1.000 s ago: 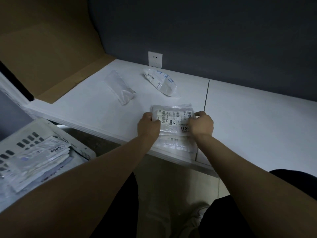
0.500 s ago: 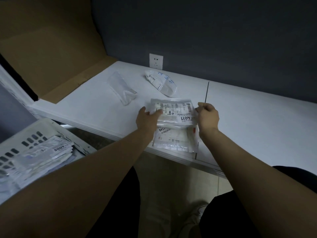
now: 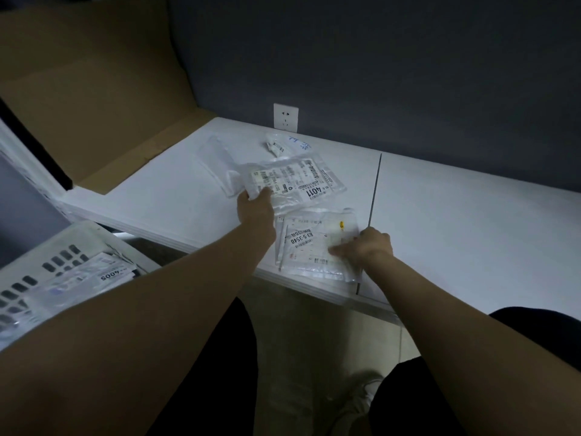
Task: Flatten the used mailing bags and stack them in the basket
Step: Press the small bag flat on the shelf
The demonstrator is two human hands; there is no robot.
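White desk [image 3: 176,196], dark grey-blue wall [image 3: 408,73], brown cardboard [image 3: 78,89]; clear bags [image 3: 292,180] bear white labels with black print, seemingly barcodes
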